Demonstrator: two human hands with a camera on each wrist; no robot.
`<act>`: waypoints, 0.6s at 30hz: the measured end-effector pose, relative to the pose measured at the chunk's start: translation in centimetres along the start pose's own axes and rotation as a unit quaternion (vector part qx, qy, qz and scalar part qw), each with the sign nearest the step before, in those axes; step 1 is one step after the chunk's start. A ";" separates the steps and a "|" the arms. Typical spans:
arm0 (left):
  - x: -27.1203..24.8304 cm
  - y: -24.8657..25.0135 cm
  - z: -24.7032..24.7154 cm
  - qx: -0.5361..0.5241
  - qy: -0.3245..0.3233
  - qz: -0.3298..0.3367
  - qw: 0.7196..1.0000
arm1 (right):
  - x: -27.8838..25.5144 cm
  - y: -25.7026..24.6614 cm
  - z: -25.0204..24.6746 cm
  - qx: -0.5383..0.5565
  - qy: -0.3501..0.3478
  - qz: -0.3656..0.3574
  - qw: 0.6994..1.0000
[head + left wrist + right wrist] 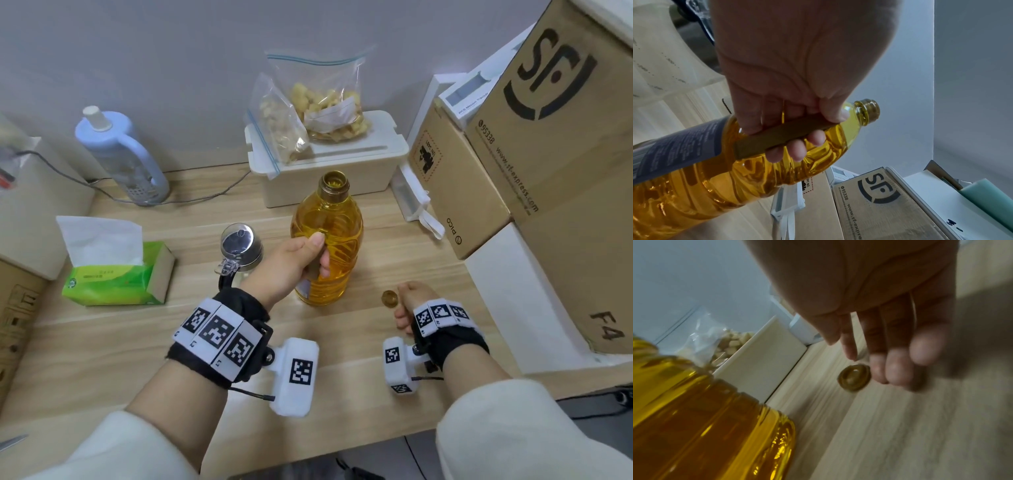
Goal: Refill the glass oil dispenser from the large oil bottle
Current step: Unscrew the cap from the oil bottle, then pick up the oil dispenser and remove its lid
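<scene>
The large oil bottle (329, 240) stands uncapped on the wooden table (102, 342), full of golden oil. My left hand (294, 263) grips its brown handle (781, 136), fingers curled round it. The bottle (715, 170) fills the lower left of the left wrist view. Its brown cap (389, 298) lies on the table to the bottle's right. My right hand (411, 301) hovers just beside the cap (854, 379), fingers relaxed and holding nothing. The glass oil dispenser (239, 246), with a metal top and a clear flip lid, stands left of the bottle, partly behind my left hand.
A green tissue box (116, 274) sits at the left. A white bin (329, 164) with bags of snacks (308, 113) stands behind the bottle. Cardboard boxes (555, 154) are stacked along the right. A pale blue jug (123, 157) and a cable (191, 198) are at the back left.
</scene>
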State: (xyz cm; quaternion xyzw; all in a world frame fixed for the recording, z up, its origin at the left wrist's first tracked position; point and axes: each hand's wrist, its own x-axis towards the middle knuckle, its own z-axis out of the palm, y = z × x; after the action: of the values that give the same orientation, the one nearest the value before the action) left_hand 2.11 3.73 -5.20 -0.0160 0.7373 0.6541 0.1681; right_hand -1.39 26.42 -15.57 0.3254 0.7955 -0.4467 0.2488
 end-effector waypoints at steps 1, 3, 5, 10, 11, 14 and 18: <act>-0.1 0.1 -0.1 0.005 -0.001 -0.003 1.000 | 0.1 -0.2 -0.2 -0.064 0.026 -0.037 0.997; -0.5 0.2 -0.7 0.032 0.004 -0.015 0.999 | -0.7 -1.3 -1.0 -0.133 0.091 -0.119 0.980; -1.8 1.1 -2.1 0.032 0.027 -0.029 0.999 | -2.6 -3.5 -1.8 -0.095 0.152 -0.202 0.963; -5.8 1.3 -8.4 -0.094 0.145 0.013 0.985 | -9.7 -10.2 -2.2 0.089 0.140 -0.404 0.899; -6.3 0.6 -9.3 -0.104 0.187 0.016 0.977 | -11.3 -11.3 -1.9 0.102 0.133 -0.438 0.883; -7.1 -2.4 -10.9 -0.124 0.297 -0.006 0.947 | -15.8 -13.5 -0.1 0.100 0.061 -0.526 0.842; -6.2 -6.7 -11.2 -0.133 0.314 -0.059 0.938 | -18.7 -14.2 3.7 0.048 -0.046 -0.568 0.821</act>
State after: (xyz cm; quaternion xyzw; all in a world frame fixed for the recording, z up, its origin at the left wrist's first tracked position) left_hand 7.00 -9.27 -8.98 -0.2860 0.6570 0.6965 -0.0372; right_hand 0.96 12.15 3.28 -0.1931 0.8045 -0.5610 -0.0287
